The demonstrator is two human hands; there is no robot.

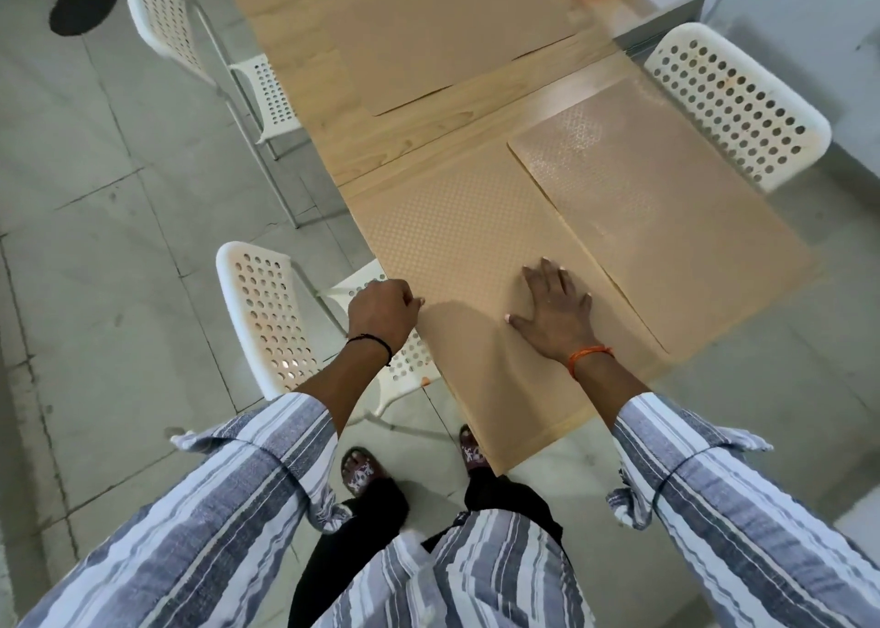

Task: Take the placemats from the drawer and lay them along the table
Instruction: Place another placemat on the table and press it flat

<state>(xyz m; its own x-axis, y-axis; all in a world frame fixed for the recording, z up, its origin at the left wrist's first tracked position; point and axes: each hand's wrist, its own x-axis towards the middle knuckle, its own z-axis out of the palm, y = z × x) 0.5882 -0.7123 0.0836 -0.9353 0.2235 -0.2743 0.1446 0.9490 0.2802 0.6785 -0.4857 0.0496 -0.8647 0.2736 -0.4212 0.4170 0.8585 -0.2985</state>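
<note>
Three tan placemats lie on the long wooden table (428,118). One placemat (452,246) covers the near left part, a second placemat (666,218) with a shiny dotted surface lies beside it on the right, and a third placemat (452,32) lies farther along. My right hand (555,310) rests flat on the near left placemat, fingers spread. Curled at that mat's left edge, my left hand (383,310) pinches the edge. An open grey drawer (662,17) shows at the far right end of the table.
White perforated chairs stand around the table: one chair (266,322) at my near left, another chair (162,22) at the far left, a third chair (733,98) on the right. My sandalled feet (362,472) stand on grey floor tiles. A dark round floor cover (83,7) lies far left.
</note>
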